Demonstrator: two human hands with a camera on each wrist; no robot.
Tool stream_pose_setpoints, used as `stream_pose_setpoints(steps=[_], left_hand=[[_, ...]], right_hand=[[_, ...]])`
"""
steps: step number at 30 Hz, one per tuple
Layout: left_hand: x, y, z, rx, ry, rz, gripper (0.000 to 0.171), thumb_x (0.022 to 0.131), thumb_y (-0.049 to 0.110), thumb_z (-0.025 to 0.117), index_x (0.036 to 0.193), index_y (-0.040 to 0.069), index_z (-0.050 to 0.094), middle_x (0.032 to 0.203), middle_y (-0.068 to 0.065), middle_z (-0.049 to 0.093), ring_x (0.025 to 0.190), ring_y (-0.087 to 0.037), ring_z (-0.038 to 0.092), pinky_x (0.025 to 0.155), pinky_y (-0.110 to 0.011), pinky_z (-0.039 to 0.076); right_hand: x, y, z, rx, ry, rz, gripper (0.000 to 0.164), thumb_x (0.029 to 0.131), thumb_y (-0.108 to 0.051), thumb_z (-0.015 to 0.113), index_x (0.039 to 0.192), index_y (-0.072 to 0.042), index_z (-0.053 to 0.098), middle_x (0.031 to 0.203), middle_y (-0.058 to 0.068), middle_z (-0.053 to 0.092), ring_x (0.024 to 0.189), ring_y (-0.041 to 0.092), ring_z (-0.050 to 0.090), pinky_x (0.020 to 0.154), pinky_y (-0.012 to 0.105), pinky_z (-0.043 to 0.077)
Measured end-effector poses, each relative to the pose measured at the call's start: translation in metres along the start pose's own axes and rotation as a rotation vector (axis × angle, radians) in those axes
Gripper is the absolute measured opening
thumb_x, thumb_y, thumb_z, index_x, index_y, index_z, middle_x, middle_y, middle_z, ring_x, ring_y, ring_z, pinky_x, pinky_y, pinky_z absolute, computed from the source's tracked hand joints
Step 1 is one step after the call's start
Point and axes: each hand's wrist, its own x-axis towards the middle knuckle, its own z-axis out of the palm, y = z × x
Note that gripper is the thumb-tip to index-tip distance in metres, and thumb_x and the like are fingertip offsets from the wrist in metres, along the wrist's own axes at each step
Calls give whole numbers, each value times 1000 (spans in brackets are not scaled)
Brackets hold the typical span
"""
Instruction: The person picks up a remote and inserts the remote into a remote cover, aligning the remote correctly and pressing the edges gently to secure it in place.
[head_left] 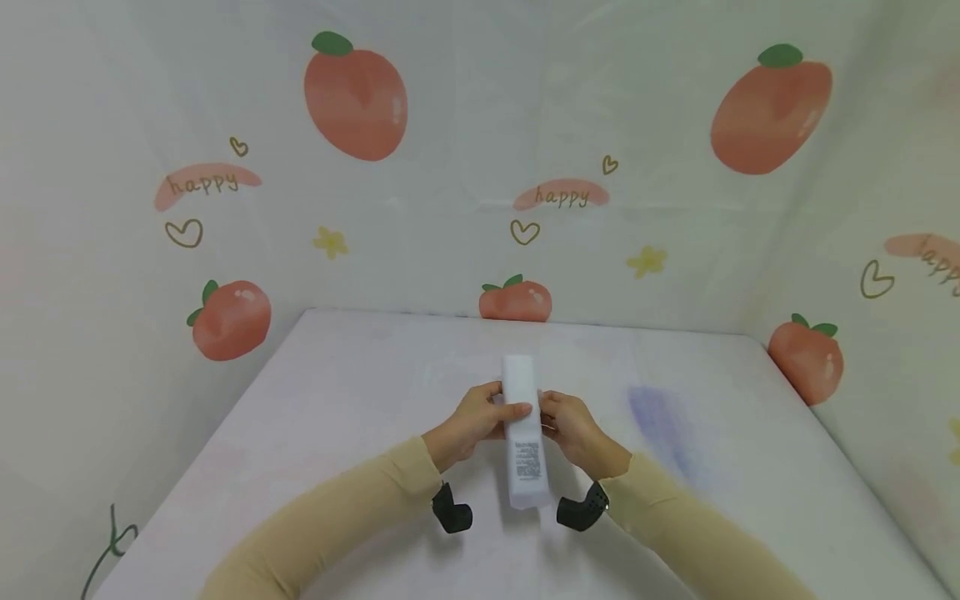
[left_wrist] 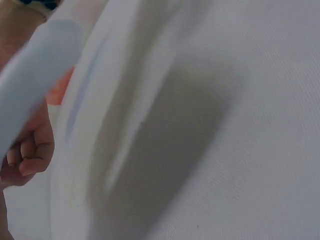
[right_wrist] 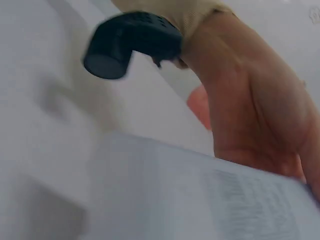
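Observation:
A long white box (head_left: 519, 383) with small dark print on its lower part stands out in front of me, its long side running away from me. My left hand (head_left: 476, 418) grips it from the left, with the thumb across the front face. In the right wrist view the left hand (right_wrist: 260, 105) shows behind the printed box (right_wrist: 200, 195). At the box's right edge is my right hand (head_left: 576, 423), its fingertips right beside the edge. The left wrist view shows this right hand (left_wrist: 35, 145) with curled fingers; whether they pinch the box, I cannot tell.
The white table (head_left: 360, 367) carries a blurred violet patch (head_left: 663, 421) on the right. A white cloth (head_left: 457, 108) printed with red fruit hangs behind it and at the sides. Black wrist cameras (head_left: 452, 510) jut out below both hands.

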Motion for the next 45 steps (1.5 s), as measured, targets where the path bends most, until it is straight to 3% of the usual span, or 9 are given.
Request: stream_pose_setpoints(steps=[6, 10, 13, 15, 18, 21, 26, 36, 45], left_hand=[[0, 0, -4, 80, 16, 58, 49, 85, 20, 75, 124, -3, 56, 109, -14, 64, 88, -19, 66, 81, -40, 58], [-1, -1, -7, 112, -24, 72, 54, 85, 16, 76, 130, 0, 51, 114, -17, 63, 93, -21, 65, 83, -41, 57], [-4, -4, -11, 28, -25, 98, 63, 88, 13, 73, 139, 5, 39, 117, -20, 60, 94, -21, 65, 86, -42, 56], [-5, -6, -13, -38, -16, 101, 56, 92, 15, 68, 137, 2, 39, 115, -22, 61, 94, -22, 66, 88, -42, 56], [-7, -8, -14, -90, -15, 75, 35, 96, 20, 61, 121, -4, 52, 108, -16, 65, 92, -21, 67, 88, -40, 56], [-9, -9, -11, -121, -3, 39, 20, 97, 24, 59, 95, 4, 61, 97, -5, 66, 87, -18, 67, 83, -36, 58], [-11, -6, -4, -193, 81, 32, 21, 97, 22, 60, 76, 16, 55, 84, 3, 61, 78, -12, 62, 71, -27, 56], [-4, 13, 2, -118, 173, -32, 21, 97, 16, 57, 77, 11, 55, 80, -1, 57, 74, -15, 56, 67, -25, 51], [1, 14, -2, -58, 150, -112, 18, 97, 11, 55, 79, 10, 58, 80, -2, 59, 75, -16, 56, 70, -28, 53]], right_hand=[[-15, -1, 3, -5, -96, -37, 53, 102, -35, 49, 142, -7, 31, 128, 20, 53, 103, 23, 62, 83, 36, 51], [-16, -2, -2, -35, -145, -44, 48, 100, -31, 53, 137, -3, 39, 117, 14, 59, 98, 21, 65, 83, 36, 54], [-15, -3, -8, -9, -146, -46, 43, 102, -27, 51, 134, -1, 40, 107, 6, 61, 90, 16, 65, 78, 33, 55], [-13, -5, -11, 27, -147, -54, 41, 102, -25, 50, 133, -1, 39, 103, 3, 61, 87, 14, 65, 75, 29, 55], [-12, -6, -12, 68, -156, -66, 40, 103, -25, 49, 133, -1, 38, 100, 0, 60, 85, 12, 64, 73, 27, 54], [-12, -7, -9, 62, -153, -78, 41, 102, -27, 51, 131, -1, 39, 99, 1, 60, 84, 11, 65, 73, 26, 54], [-15, -9, -5, -17, -177, -105, 41, 102, -23, 49, 132, 1, 38, 102, 4, 62, 85, 11, 64, 78, 28, 54], [-29, -7, 4, -156, -116, -143, 37, 103, -20, 46, 130, 2, 36, 113, 21, 60, 91, 20, 65, 91, 48, 53], [-34, -4, 9, -258, -100, -210, 36, 103, -19, 47, 129, 1, 34, 114, 24, 61, 98, 28, 66, 88, 51, 54]])
